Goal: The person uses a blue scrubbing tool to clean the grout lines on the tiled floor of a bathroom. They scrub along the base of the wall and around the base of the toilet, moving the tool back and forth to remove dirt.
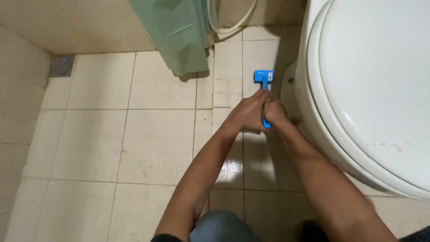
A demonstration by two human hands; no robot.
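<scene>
Two hands, left hand (247,113) and right hand (274,112), gripped a blue brush (264,80) by its handle, fingers closed, head on the floor (148,143) beside the toilet (371,89); it looked light, stiff plastic.

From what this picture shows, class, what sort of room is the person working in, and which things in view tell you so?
Most likely a bathroom. A white toilet with its lid down stands on a tiled floor, a floor drain sits in the corner, and a green curtain hangs nearby.
</scene>
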